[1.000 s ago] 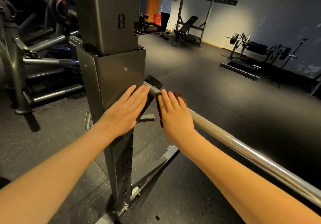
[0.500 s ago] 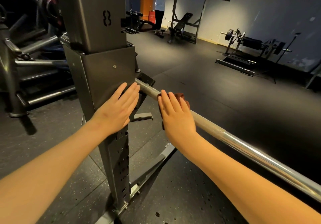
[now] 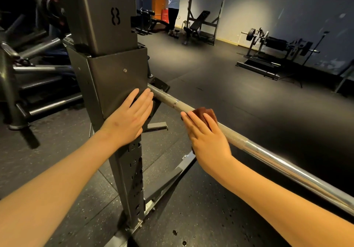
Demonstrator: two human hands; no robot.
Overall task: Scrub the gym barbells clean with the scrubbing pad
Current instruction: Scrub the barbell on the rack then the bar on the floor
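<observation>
Where the barbell (image 3: 258, 151) leaves the black hook (image 3: 160, 87) on the rack upright (image 3: 107, 36), its shaft is dull grey and finely knurled, with a thin ring mark a little way out. Nearer the camera the knurling ends and the steel turns smooth and mirror-bright, running off the lower right edge of the head view. It lies roughly level above the dark speckled rubber floor (image 3: 220, 85). A rust-brown scrubbing pad (image 3: 206, 112) is draped over the top of the knurled stretch, just past the ring mark, and its far edge peeks out beyond the fingertips.

The right hand (image 3: 207, 141) lies palm-down on the pad, fingers straight and slightly spread, pressing it onto the bar. The thumb is hidden, so it may curl underneath, but that cannot be told. The forearm reaches in from the lower right. The left hand (image 3: 128, 120) rests flat against the grey steel bracket (image 3: 115, 78) of the upright, fingers together and extended, their tips just beside the bar's near end. It holds nothing.

Far across the room another person (image 3: 174, 3) stands by an incline bench (image 3: 201, 21), and a plate-loaded machine (image 3: 268, 42) sits by the wall
</observation>
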